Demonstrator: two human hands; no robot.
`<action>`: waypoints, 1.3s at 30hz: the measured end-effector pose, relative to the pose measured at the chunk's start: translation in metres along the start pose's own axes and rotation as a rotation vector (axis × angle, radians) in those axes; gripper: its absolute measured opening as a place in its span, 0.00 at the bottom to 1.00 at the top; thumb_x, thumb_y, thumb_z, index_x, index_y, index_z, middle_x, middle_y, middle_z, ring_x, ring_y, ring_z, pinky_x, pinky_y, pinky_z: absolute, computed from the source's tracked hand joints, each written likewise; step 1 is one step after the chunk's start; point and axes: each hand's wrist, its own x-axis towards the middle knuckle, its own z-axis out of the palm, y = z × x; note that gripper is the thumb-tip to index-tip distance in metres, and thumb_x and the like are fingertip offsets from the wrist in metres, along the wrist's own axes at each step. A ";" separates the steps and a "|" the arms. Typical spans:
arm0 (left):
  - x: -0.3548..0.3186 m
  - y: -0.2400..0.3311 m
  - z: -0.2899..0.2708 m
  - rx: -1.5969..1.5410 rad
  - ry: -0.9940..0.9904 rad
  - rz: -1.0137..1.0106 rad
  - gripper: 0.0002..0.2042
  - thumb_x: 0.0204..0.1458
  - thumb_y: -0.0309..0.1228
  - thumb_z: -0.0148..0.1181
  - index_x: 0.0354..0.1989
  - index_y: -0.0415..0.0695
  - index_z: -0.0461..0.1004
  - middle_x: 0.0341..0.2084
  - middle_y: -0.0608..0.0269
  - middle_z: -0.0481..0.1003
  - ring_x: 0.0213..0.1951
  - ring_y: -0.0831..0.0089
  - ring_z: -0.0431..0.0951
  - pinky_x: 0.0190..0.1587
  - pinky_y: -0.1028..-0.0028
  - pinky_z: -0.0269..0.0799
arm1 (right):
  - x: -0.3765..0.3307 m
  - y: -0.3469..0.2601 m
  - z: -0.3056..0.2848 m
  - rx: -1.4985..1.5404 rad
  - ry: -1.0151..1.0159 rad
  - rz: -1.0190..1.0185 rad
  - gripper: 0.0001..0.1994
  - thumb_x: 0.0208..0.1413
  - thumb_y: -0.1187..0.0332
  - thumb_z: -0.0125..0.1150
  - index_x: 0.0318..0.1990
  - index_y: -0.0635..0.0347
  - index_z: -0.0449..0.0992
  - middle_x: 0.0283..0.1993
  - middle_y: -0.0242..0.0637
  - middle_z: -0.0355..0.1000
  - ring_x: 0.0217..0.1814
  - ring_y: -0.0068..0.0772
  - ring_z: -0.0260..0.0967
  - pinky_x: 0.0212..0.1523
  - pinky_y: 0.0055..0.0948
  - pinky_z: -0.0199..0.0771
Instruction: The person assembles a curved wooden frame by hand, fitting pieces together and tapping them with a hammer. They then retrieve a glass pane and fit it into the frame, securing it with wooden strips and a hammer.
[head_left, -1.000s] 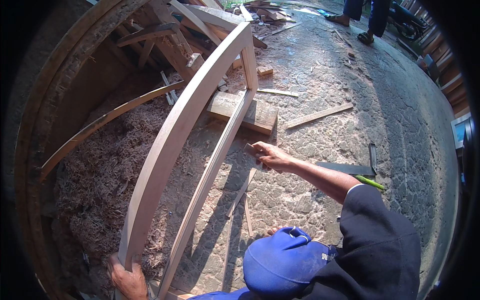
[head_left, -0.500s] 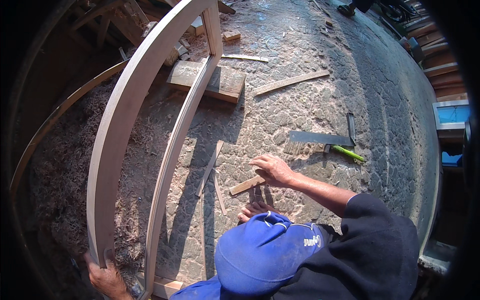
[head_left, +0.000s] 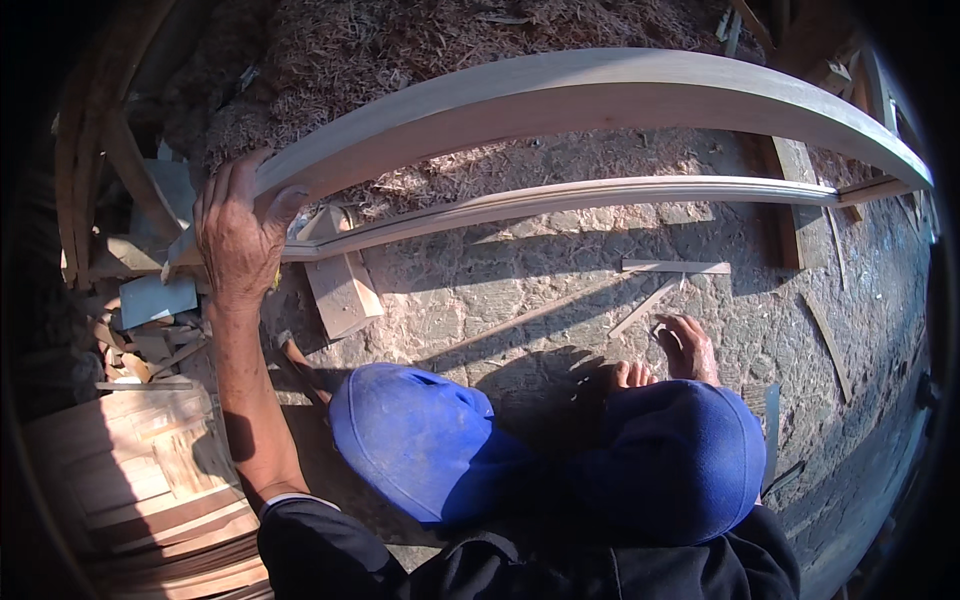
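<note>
A large curved wooden frame point(head_left: 560, 90), with a wide bowed outer rail and a thin grooved inner rail, spans the far side of the view. My left hand point(head_left: 240, 235) is wrapped round its left end, thumb over the broad rail. My right hand point(head_left: 690, 352) is low beside my bare toes point(head_left: 632, 374), just past my right knee. Its fingers are curled; whatever is in or under them is hidden. Thin wooden strips point(head_left: 645, 305) lie on the ground just beyond it.
Wood blocks lie beneath the frame at left point(head_left: 342, 290) and right point(head_left: 795, 200). Shavings point(head_left: 400, 55) cover the far ground. Stacked boards point(head_left: 170, 470) and offcuts point(head_left: 130, 350) are at near left. Part of a saw blade point(head_left: 771, 425) shows right of my knee; another strip point(head_left: 828, 345) lies farther right.
The view has turned left, so the frame now runs across it. My left hand keeps its grip. The short wood piece by my right hand is out of sight.
</note>
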 end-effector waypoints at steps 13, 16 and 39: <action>-0.090 -0.143 0.011 0.030 0.117 -0.128 0.41 0.59 0.72 0.41 0.67 0.50 0.69 0.60 0.49 0.73 0.62 0.49 0.70 0.68 0.51 0.58 | 0.119 -0.110 0.004 -0.311 -0.445 -0.457 0.09 0.60 0.72 0.63 0.46 0.59 0.80 0.40 0.44 0.78 0.45 0.50 0.78 0.47 0.43 0.78; -0.097 -0.162 0.012 -0.107 0.116 -0.195 0.37 0.59 0.69 0.47 0.65 0.52 0.73 0.59 0.53 0.74 0.64 0.54 0.70 0.68 0.51 0.59 | 0.165 -0.159 0.006 -0.400 -0.657 -0.787 0.08 0.59 0.71 0.63 0.45 0.57 0.82 0.38 0.40 0.79 0.43 0.46 0.79 0.47 0.43 0.80; -0.094 -0.192 0.031 -0.612 0.330 -0.289 0.29 0.58 0.59 0.60 0.51 0.43 0.80 0.45 0.56 0.76 0.47 0.59 0.81 0.48 0.62 0.79 | 0.019 -0.406 0.545 -0.631 -0.909 -1.437 0.19 0.67 0.57 0.50 0.62 0.40 0.75 0.80 0.29 0.52 0.85 0.39 0.36 0.79 0.66 0.30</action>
